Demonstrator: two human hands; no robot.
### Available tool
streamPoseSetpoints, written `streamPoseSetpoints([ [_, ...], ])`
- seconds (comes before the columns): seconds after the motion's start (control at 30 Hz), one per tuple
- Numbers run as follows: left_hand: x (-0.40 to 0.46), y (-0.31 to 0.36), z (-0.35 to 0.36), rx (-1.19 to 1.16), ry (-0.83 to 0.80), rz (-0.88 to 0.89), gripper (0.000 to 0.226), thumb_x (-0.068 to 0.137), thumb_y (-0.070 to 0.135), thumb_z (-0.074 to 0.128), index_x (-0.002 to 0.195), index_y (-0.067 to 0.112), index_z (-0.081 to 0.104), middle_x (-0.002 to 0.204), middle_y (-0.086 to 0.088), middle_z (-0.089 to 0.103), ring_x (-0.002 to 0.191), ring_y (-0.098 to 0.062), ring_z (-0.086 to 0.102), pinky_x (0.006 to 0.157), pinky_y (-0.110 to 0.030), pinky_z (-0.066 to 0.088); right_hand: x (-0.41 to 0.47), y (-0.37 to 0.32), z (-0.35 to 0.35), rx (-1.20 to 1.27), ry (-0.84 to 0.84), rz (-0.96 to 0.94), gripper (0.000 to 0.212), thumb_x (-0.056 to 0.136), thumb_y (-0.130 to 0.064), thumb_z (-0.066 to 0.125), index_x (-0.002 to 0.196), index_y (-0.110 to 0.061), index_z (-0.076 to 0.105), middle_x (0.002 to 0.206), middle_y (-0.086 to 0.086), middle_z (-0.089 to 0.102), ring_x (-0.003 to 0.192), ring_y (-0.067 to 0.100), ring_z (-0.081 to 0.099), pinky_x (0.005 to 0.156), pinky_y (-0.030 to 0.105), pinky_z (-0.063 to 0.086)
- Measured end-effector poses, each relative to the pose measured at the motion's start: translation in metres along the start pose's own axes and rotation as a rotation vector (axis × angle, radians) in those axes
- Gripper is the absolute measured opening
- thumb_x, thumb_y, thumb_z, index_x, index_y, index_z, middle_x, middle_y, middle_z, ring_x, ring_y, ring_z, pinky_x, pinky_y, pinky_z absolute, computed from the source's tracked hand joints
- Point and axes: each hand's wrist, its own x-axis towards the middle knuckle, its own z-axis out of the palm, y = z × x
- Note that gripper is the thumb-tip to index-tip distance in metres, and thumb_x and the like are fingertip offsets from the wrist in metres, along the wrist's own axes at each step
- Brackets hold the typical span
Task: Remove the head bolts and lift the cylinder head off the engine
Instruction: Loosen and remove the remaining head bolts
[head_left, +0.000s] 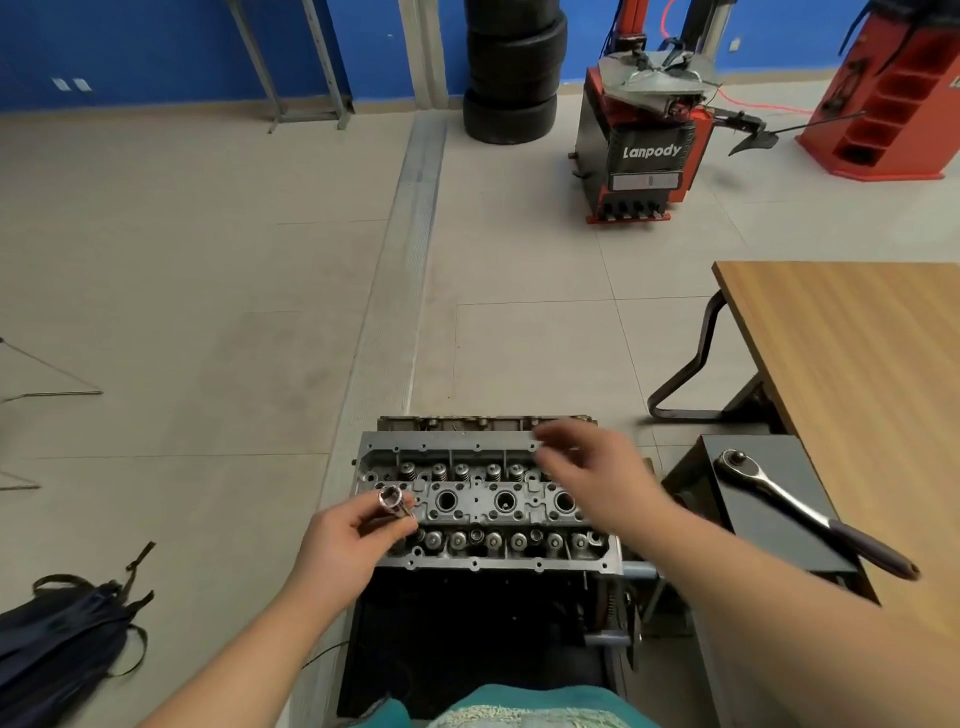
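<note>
The grey cylinder head (483, 501) sits on the engine in front of me, its valve springs and three round spark plug wells exposed. My left hand (348, 535) pinches a shiny socket (392, 501) over the head's left end, the socket's open mouth turned up. My right hand (592, 473) hovers blurred over the head's right end with fingers spread and nothing in it. A ratchet wrench (800, 512) with a dark grip lies on the black box to the right, apart from both hands.
A wooden table (857, 364) stands at the right, with the black box (769, 499) below its near corner. A dark backpack (62, 644) lies on the floor at left. Far back stand stacked tyres (511, 73) and a red tyre changer (644, 140).
</note>
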Motion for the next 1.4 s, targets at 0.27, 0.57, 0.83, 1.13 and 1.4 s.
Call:
streamPoseSetpoints([
  [0.27,0.040,-0.003,-0.026,0.369,-0.370,0.071,0.027,0.095,0.016,0.061,0.093,0.042,0.068,0.089,0.014,0.074,0.080,-0.012,0.069,0.068,-0.037,0.061,-0.004,-0.108,0.116,-0.451,-0.025,-0.269,0.050,0.088,-0.076,0.045,0.121,-0.039,0.051,0.089,-0.008,0.072,0.083,0.018,0.068,0.066,0.034,0.050],
  [0.57,0.063,0.002,-0.037,0.483,-0.708,0.276,0.037,0.102,0.029,0.060,0.091,0.064,0.057,0.095,0.042,0.063,0.092,0.018,0.060,0.070,-0.008,0.044,0.004,-0.122,0.125,-0.743,-0.092,-0.213,0.028,0.104,-0.041,0.048,0.087,-0.024,0.033,0.062,-0.006,0.043,0.053,0.017,0.042,0.046,0.031,0.021],
  [0.83,0.068,0.000,-0.042,0.576,-0.749,0.467,0.022,0.103,0.017,0.054,0.117,0.029,0.066,0.112,0.012,0.073,0.105,-0.006,0.065,0.090,-0.023,0.052,0.010,-0.129,0.112,-0.995,-0.277,-0.554,0.021,0.105,-0.029,0.054,0.092,-0.017,0.043,0.068,0.001,0.053,0.056,0.024,0.047,0.053,0.042,0.047],
  [1.13,0.048,-0.026,-0.032,0.312,-0.424,0.512,0.017,0.098,0.022,0.069,0.114,0.026,0.068,0.100,0.011,0.074,0.095,-0.012,0.070,0.089,-0.036,0.056,0.009,-0.141,0.115,-1.012,-0.221,-0.539,0.015,0.105,-0.031,0.056,0.103,-0.016,0.057,0.081,0.000,0.061,0.070,0.022,0.053,0.062,0.035,0.043],
  [1.4,0.086,-0.028,-0.035,0.476,-0.840,0.421,0.028,0.101,0.030,0.062,0.113,0.055,0.055,0.108,0.029,0.065,0.100,0.008,0.062,0.089,-0.025,0.053,-0.005,-0.144,0.156,-0.477,0.222,0.268,0.032,0.098,-0.053,0.056,0.108,-0.023,0.064,0.090,-0.005,0.070,0.081,0.017,0.067,0.069,0.035,0.055],
])
